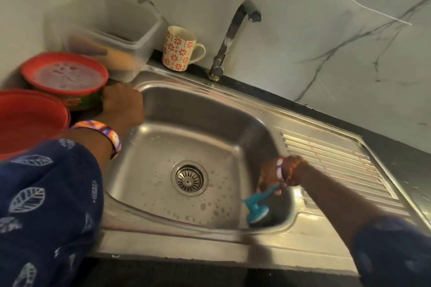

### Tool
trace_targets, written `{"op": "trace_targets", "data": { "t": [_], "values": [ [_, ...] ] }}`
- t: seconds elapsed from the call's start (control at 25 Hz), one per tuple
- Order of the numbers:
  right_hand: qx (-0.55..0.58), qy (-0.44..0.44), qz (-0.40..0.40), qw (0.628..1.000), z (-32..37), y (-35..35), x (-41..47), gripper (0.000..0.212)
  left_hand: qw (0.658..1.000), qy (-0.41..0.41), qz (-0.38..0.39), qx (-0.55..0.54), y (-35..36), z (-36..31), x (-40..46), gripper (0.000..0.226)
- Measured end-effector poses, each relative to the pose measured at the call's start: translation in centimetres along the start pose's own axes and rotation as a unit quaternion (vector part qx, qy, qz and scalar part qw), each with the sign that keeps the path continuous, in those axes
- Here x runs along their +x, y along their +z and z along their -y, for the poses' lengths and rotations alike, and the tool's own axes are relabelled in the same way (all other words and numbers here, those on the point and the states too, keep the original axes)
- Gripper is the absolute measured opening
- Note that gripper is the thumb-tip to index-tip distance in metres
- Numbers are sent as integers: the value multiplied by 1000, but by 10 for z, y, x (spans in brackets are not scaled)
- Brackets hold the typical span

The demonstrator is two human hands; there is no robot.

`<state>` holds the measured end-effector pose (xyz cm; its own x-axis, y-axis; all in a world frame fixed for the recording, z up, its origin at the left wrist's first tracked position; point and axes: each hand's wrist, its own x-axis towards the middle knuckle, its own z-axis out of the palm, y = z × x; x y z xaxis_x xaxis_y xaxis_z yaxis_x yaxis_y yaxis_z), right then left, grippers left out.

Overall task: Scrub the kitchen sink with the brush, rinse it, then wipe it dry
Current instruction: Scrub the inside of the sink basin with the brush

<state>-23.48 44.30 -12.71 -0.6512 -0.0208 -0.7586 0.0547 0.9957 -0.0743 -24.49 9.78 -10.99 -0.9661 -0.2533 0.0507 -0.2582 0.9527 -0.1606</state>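
A stainless steel sink [163,144] fills the middle of the view, with a round drain strainer [189,178] in its floor and water spots around it. My right hand [271,178] grips a teal brush [256,206] whose head is down against the sink's front right corner. The hand and brush are blurred. My left hand [123,106] rests on the sink's left rim, fingers curled over the edge beside a red-lidded tub. No water runs from the faucet [229,39].
A red-lidded tub [64,77] and a red plate [28,119] sit left of the sink. A clear plastic container [116,35] and a flowered mug [178,50] stand behind it. A ribbed drainboard [331,165] lies to the right.
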Motion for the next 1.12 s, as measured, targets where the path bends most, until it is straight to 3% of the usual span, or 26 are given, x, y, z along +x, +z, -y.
{"op": "trace_targets", "data": {
  "t": [0.08,0.2,0.24,0.36,0.52,0.64,0.72,0.88,1.0,1.12],
  "values": [
    [47,29,-1,998,2,21,2,27,998,3,29,-60,-4,10,-1,43],
    [-34,-40,48,997,45,50,-19,21,976,37,94,-193,-31,24,-8,48],
    [-15,-61,44,997,57,48,-16,21,967,62,120,-214,-41,25,-14,47],
    [87,-127,71,986,102,61,-12,27,964,94,90,-230,-63,29,-43,41],
    [309,-253,64,914,174,43,-39,24,982,-15,-44,-186,-71,69,-76,41],
    [404,-335,26,851,202,-18,-80,13,977,-102,-40,-186,-63,106,-101,42],
    [442,-378,-9,814,221,-51,-91,13,978,-73,-7,-195,-54,115,-110,48],
    [329,-453,-131,818,288,-57,-69,24,988,7,9,-152,-34,106,-100,54],
    [233,-470,-173,834,323,-45,-32,29,993,-11,4,-115,-29,96,-91,55],
    [213,-431,-201,854,333,-42,-5,30,995,-23,13,-97,-30,94,-87,51]
  ]
}}
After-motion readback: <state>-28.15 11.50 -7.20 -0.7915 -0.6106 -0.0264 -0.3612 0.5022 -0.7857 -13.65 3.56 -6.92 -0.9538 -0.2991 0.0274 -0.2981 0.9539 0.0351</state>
